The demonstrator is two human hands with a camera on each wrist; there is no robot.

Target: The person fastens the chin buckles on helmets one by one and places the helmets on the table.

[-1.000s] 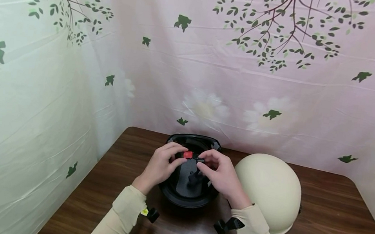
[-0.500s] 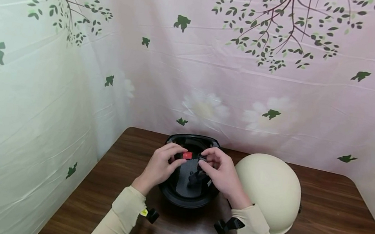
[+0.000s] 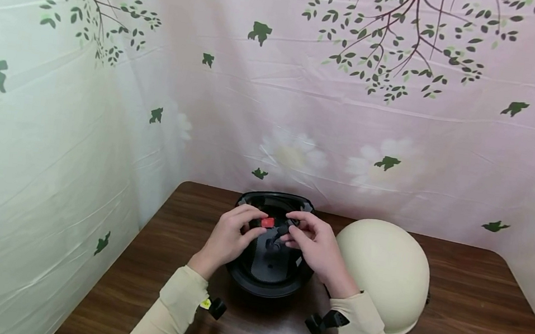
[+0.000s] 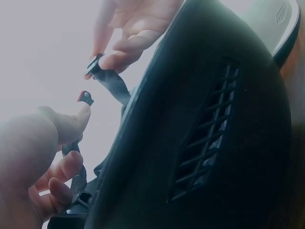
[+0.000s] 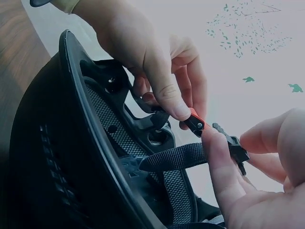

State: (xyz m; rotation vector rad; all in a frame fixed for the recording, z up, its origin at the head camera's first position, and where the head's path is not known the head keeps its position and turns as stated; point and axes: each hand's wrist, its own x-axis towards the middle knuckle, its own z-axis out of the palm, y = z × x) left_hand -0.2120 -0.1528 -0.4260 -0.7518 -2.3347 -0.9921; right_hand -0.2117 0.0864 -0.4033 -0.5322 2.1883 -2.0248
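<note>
A black helmet (image 3: 267, 288) lies upturned on the table, its padded inside facing up. Over its opening, my left hand (image 3: 228, 235) pinches a red and black buckle half (image 3: 267, 222) between thumb and fingers. Opposite it, my right hand (image 3: 315, 246) pinches a black buckle half (image 5: 236, 148) on a dark webbing strap (image 5: 176, 158). The right wrist view has the two buckle halves close to each other; the left wrist view leaves a gap between them. Both straps run down into the helmet.
A cream helmet (image 3: 380, 272) sits dome up on the brown wooden table (image 3: 472, 307), right of the black one and close to my right forearm. Behind and to the left hangs a printed cloth (image 3: 275, 106) with leaves and flowers.
My right fingers have turned the black buckle half and its strap has swung toward the left. The left hand, the red buckle half and both helmets stay about where they were.
</note>
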